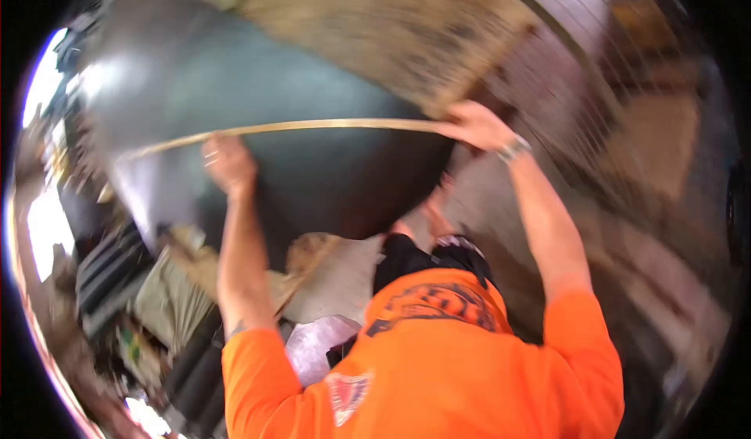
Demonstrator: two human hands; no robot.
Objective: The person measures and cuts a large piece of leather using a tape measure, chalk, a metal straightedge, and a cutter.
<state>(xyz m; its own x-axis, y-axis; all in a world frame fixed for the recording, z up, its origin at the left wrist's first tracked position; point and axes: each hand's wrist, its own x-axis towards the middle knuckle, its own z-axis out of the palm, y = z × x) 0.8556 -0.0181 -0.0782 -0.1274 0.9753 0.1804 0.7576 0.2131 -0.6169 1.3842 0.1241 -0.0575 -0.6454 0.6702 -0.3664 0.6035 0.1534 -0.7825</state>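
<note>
A long, thin tan strip (pixel 336 124), which looks like a wooden lath, runs across a large dark, smooth sheet (pixel 313 173). My right hand (pixel 479 126) pinches the strip's right end beside the sheet's edge. Farther left along the strip, my left hand (pixel 228 161) is closed at its lower edge, with the fingertips partly hidden. Past that hand the strip reaches on toward the sheet's left side, where it blurs. Motion smears the picture, so any markings on the strip cannot be made out.
A plywood board (pixel 391 25) lies beyond the sheet. Wire mesh (pixel 618 71) stands at the upper right. Dark rolls or bars (pixel 113 275) and a grey-green cloth-like bundle (pixel 172 298) are at the lower left. Concrete floor (pixel 332 275) shows near my legs.
</note>
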